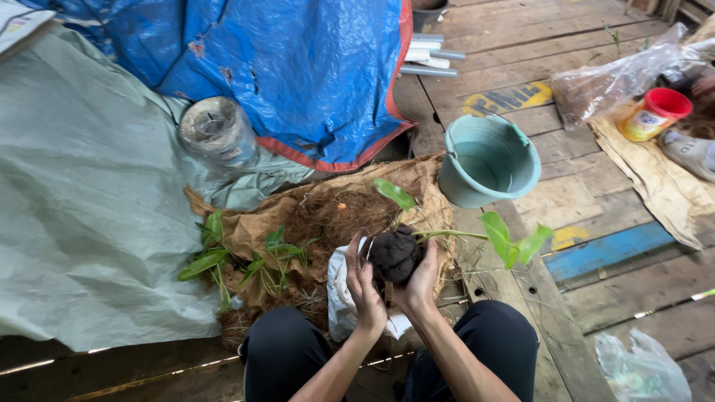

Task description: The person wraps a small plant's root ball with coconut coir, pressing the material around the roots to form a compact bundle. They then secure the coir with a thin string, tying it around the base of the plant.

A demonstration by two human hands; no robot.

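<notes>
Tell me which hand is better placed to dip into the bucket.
Probably the right hand: the teal bucket stands on that side. Both hands cup the soil ball; the left hand lies farther away.

At two o'clock a small tub (653, 114) stands on brown sacking, with a red lid and a yellow label. Just beside it, toward one o'clock, lies a clear bag (611, 82) of brown stuff. At five o'clock, a crumpled clear bag (642, 370) lies on the planks. At twelve-thirty, a yellow sign (509, 97) is painted on one plank.
</notes>
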